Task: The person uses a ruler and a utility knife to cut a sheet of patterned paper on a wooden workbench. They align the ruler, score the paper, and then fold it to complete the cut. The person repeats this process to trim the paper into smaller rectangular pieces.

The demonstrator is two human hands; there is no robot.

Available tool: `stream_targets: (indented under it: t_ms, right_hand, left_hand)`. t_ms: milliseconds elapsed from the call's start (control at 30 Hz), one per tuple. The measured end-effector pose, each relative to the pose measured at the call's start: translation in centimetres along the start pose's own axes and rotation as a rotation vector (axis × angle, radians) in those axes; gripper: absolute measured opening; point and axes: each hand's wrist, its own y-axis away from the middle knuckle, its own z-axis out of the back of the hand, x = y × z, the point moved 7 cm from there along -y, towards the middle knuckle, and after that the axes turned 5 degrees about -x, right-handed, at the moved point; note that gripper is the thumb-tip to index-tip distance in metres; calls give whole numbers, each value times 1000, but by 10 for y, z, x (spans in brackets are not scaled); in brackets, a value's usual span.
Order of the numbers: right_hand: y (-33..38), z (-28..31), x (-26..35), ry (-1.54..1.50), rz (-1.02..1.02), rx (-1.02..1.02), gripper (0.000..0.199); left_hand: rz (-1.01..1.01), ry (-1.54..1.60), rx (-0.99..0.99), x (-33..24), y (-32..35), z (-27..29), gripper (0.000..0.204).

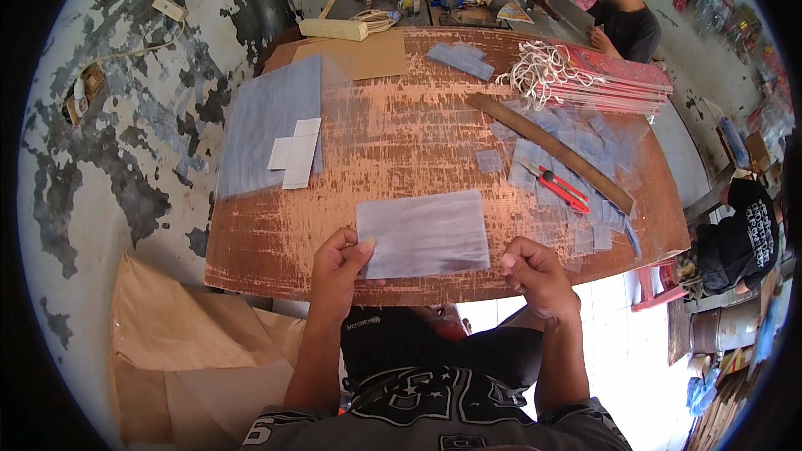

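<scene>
A rectangular bluish-grey plastic sheet (423, 235) is held over the near edge of the worn brown table. My left hand (343, 259) pinches its left side, thumb on top and fingers underneath. Just off the sheet's right edge, my right hand (535, 274) is closed with thumb and forefinger pressed together; whether anything small is between them is hidden. A red box cutter (565, 192) with its blade out lies beyond the right hand on scattered clear plastic pieces (535, 153). Above the cutter, a long brown wooden strip (551, 150) rests diagonally.
A stack of large plastic sheets (263, 121) lies at left, with white paper pieces (302, 154) on it. Brown cardboard (376, 58) and a power strip (334, 29) are behind. Red bags with white cords (601, 83) sit at far right. A person (625, 12) sits beyond.
</scene>
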Motion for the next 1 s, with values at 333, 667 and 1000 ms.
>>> stream_targets:
  t_ms: [333,667,1000]
  right_hand:
    - [27,-6,34,207,138,382,21]
    - [2,-6,12,67,55,-10,41]
    - [3,9,23,443,415,-245,15]
  left_hand:
    - [17,63,-68,-4,-2,13,10]
    - [-128,-44,56,-1,1,-7,12]
    - [-380,-478,135,-14,14,-39,16]
